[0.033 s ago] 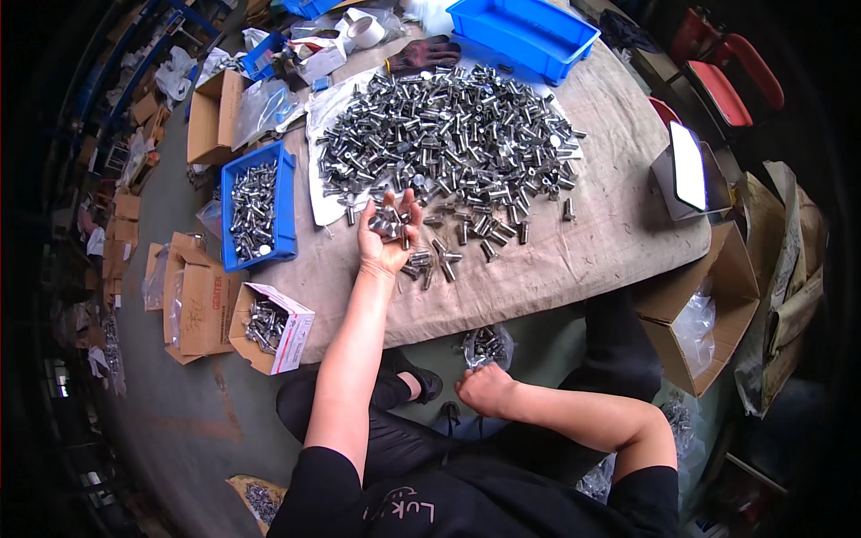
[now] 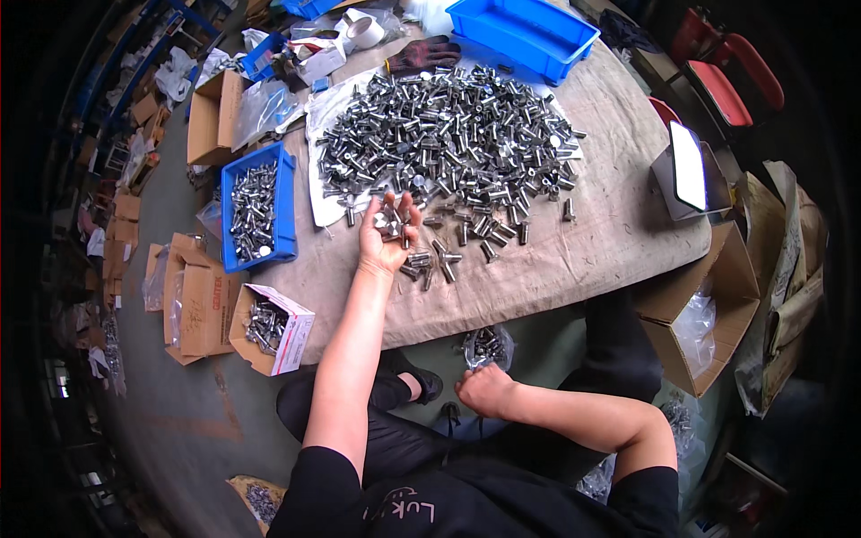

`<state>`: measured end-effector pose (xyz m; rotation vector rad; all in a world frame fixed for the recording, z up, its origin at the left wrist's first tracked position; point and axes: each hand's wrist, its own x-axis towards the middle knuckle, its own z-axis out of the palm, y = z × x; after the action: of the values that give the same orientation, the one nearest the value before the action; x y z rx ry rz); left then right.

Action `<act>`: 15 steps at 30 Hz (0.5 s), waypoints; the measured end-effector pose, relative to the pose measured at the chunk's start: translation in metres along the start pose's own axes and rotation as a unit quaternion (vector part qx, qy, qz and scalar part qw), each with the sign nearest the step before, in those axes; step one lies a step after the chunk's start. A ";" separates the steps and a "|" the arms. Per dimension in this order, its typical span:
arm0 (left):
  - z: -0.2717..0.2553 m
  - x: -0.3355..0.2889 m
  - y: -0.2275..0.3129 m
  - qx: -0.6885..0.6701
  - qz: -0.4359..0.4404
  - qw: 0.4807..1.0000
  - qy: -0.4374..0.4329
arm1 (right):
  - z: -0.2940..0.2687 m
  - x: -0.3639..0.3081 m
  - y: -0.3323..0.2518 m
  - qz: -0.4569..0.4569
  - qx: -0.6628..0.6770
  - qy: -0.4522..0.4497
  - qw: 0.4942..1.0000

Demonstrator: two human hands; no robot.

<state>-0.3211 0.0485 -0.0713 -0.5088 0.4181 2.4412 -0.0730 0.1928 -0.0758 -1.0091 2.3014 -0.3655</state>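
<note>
My left hand (image 2: 386, 240) is palm up over the near edge of the pile, its fingers curled round several shiny metal bolts (image 2: 391, 222). Beside it, a few loose bolts (image 2: 446, 260) lie on the cloth-covered table. Beyond spreads a large heap of bolts (image 2: 448, 134), partly on a white sheet (image 2: 325, 204). Below the table's front edge, my right hand (image 2: 486, 391) is closed at the rim of a clear plastic bag (image 2: 502, 351) with bolts in it. Its fingertips are hidden from view.
A blue bin (image 2: 285, 202) of bolts and a small open carton (image 2: 291, 345) of bolts stand left. At the back are a blue tray (image 2: 525, 40) and a dark glove (image 2: 424, 56). A lit phone (image 2: 688, 166) stands right, above a cardboard box (image 2: 717, 314) with plastic inside.
</note>
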 end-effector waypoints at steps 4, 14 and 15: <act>0.013 0.026 0.013 0.444 0.061 0.885 0.127 | -0.006 0.004 0.001 0.028 0.024 -0.009 0.999; 0.040 0.057 -0.021 0.944 0.309 0.067 0.090 | -0.011 0.006 0.001 0.019 0.003 -0.009 1.000; 0.040 0.059 -0.022 0.945 0.309 0.067 0.088 | -0.011 0.006 0.001 0.019 -0.001 -0.005 1.000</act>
<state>-0.3620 0.1107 -0.0661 0.8038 3.2370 -0.0379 -0.0830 0.1891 -0.0699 -0.9642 2.3101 -0.3421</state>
